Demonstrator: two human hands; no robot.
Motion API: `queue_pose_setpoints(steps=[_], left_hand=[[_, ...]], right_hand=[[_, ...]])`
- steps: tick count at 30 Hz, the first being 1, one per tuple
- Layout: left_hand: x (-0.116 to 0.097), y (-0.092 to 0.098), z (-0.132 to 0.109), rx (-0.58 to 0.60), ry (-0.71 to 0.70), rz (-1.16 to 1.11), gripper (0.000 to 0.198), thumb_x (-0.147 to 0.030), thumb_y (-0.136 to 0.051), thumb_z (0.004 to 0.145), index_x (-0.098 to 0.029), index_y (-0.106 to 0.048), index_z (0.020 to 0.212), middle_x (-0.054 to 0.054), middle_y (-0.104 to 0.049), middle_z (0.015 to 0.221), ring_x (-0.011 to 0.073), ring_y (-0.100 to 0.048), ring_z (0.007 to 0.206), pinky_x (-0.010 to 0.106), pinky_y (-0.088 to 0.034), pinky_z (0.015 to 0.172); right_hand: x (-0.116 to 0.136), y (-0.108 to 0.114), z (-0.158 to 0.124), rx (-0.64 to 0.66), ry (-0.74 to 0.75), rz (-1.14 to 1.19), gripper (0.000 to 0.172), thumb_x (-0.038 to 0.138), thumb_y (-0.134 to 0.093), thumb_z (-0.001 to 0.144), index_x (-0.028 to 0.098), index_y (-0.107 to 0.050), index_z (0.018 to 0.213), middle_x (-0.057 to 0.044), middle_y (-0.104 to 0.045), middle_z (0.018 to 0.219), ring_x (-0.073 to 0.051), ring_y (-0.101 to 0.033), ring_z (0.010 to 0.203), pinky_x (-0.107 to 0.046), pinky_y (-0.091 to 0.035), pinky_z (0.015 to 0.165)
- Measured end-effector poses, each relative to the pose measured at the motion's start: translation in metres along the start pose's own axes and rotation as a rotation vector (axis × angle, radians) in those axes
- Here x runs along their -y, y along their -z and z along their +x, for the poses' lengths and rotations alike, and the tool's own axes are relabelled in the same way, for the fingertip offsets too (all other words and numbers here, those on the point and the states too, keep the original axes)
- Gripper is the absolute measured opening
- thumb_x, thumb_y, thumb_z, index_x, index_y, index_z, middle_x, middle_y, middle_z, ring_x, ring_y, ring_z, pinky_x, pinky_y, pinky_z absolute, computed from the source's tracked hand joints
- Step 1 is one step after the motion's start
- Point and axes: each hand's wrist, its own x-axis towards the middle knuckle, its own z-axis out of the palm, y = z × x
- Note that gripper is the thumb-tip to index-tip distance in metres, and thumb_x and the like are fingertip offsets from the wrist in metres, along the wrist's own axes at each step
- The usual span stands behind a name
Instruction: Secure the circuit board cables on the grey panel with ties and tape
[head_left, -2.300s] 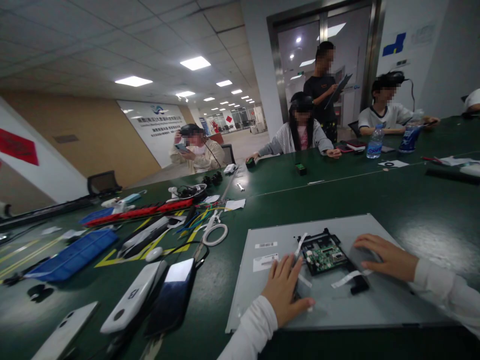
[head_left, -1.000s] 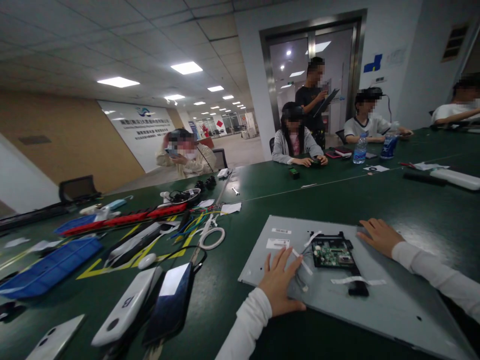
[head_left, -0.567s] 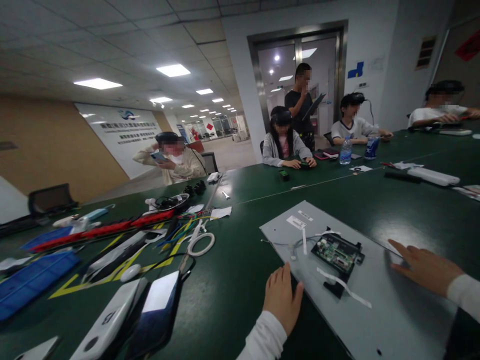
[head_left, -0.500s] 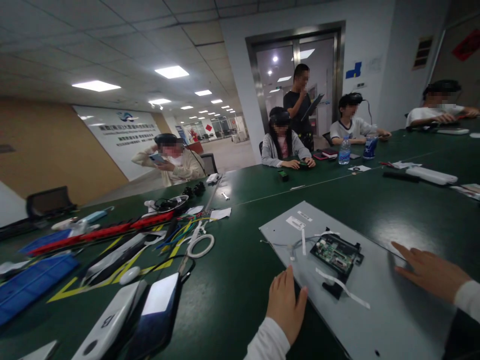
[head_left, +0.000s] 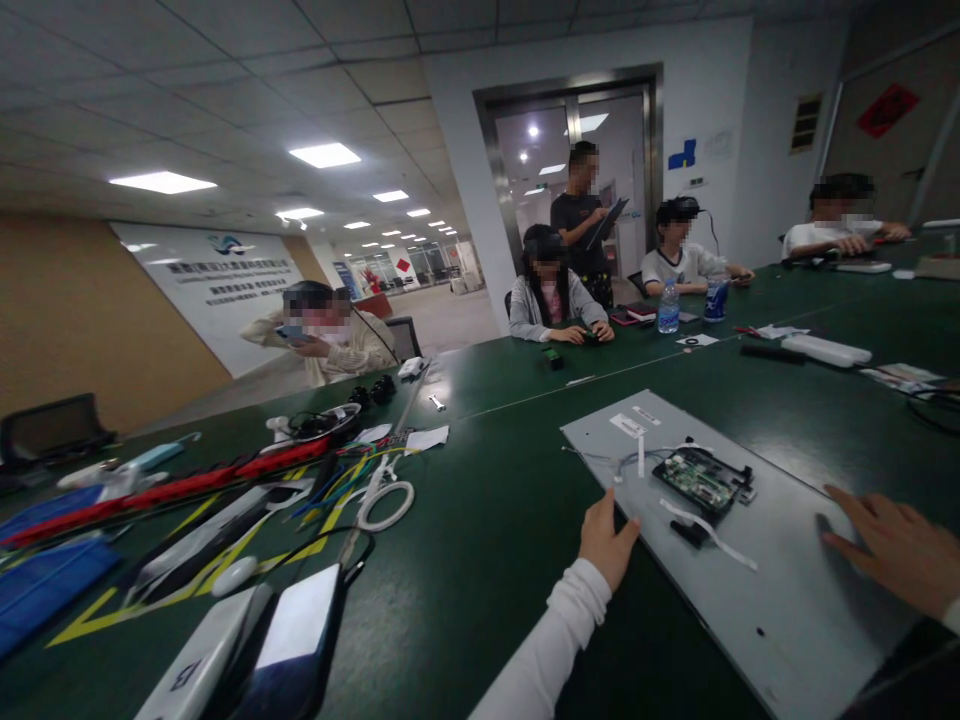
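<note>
A flat grey metal panel (head_left: 795, 590) lies on the dark green table, with a green circuit board (head_left: 697, 480) in a black frame on its upper face. White ribbon cables (head_left: 720, 545) and a thin wire run from the board area. At the panel's left edge, my left hand (head_left: 609, 540) touches the rim with its thumb apart from the fingers. My right hand (head_left: 892, 548) is open over the right edge, fingers stretched toward the board; whether they press on the panel I cannot tell.
To the left are a phone-like dark device (head_left: 292, 640), a white device (head_left: 202, 655), a white cable coil (head_left: 386, 505), red strips (head_left: 180, 490) and a blue tray (head_left: 56, 590). A water bottle (head_left: 668, 307) stands across the table, where several people sit; one person stands behind.
The panel has shifted away and to the right over the table, with both hands moving along beside it. My left forearm reaches farther forward. The view has turned slightly right.
</note>
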Motion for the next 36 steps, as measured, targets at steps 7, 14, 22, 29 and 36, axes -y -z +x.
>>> queue_pose_setpoints(steps=[7, 14, 22, 29, 36], left_hand=[[-0.008, -0.017, 0.026, 0.135, -0.172, 0.141, 0.057, -0.051, -0.031, 0.081, -0.023, -0.026, 0.13, 0.003, -0.035, 0.132, 0.0236, -0.028, 0.12, 0.041, -0.018, 0.1], [0.0, -0.009, 0.018, 0.135, -0.213, 0.054, 0.061, -0.048, -0.034, 0.082, -0.014, -0.022, 0.131, 0.009, -0.04, 0.128, 0.0205, -0.032, 0.118, 0.036, -0.022, 0.1], [0.001, -0.002, 0.013, 0.135, -0.216, -0.03, 0.059, -0.045, -0.038, 0.082, -0.014, -0.026, 0.13, 0.01, -0.043, 0.125, 0.0209, -0.036, 0.115, 0.038, -0.024, 0.099], [-0.001, 0.003, 0.009, 0.147, -0.207, -0.087, 0.059, -0.043, -0.039, 0.082, -0.014, -0.025, 0.13, 0.01, -0.042, 0.125, 0.0204, -0.034, 0.116, 0.038, -0.023, 0.1], [0.0, 0.019, -0.014, 0.174, -0.222, -0.178, 0.056, -0.04, -0.042, 0.082, -0.017, -0.025, 0.13, 0.01, -0.04, 0.125, 0.02, -0.034, 0.116, 0.039, -0.025, 0.099]], right_hand=[[0.103, 0.029, -0.002, 0.051, 0.355, 0.007, 0.063, 0.056, -0.037, 0.076, 0.025, -0.027, 0.13, -0.007, -0.03, 0.132, -0.027, -0.03, 0.118, -0.046, -0.028, 0.095], [0.127, 0.03, 0.002, 0.084, 0.371, 0.023, 0.069, 0.053, -0.041, 0.075, 0.023, -0.02, 0.133, -0.009, -0.022, 0.136, -0.029, -0.023, 0.122, -0.053, -0.013, 0.098], [0.125, 0.014, 0.002, 0.139, 0.225, 0.052, 0.073, 0.051, -0.041, 0.073, 0.027, -0.012, 0.135, -0.008, -0.017, 0.138, -0.032, -0.02, 0.122, -0.058, -0.016, 0.094], [0.117, -0.01, 0.023, 0.133, 0.141, -0.002, 0.074, 0.052, -0.041, 0.07, 0.028, -0.012, 0.134, -0.009, -0.01, 0.139, -0.035, -0.013, 0.123, -0.064, -0.019, 0.086], [0.099, -0.03, 0.052, 0.136, 0.038, -0.05, 0.07, 0.053, -0.035, 0.072, 0.028, -0.014, 0.133, -0.008, -0.008, 0.139, -0.032, -0.009, 0.124, -0.064, -0.021, 0.084]])
